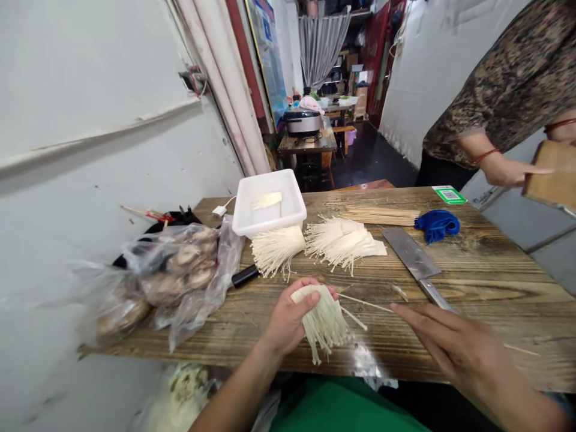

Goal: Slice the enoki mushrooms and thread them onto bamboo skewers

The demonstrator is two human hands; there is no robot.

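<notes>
My left hand (288, 318) is closed round a small bunch of white enoki mushrooms (321, 321), holding it by the root end just above the wooden table (486, 270). A thin wooden skewer (364, 304) lies on the table between my hands, its left end by the bunch. My right hand (450, 342) rests flat on the table with fingers stretched out, its fingertips near the skewer's right end. Two more enoki bunches (279, 249) (344, 240) lie further back.
A cleaver (414, 261) lies right of the mushrooms. A white plastic tub (270, 204), a pile of skewers (380, 215), a blue cloth (437, 224) and a green card (450, 194) sit at the back. Bagged mushrooms (180, 264) are at left. Another person (508, 90) stands at right, holding a board (551, 174).
</notes>
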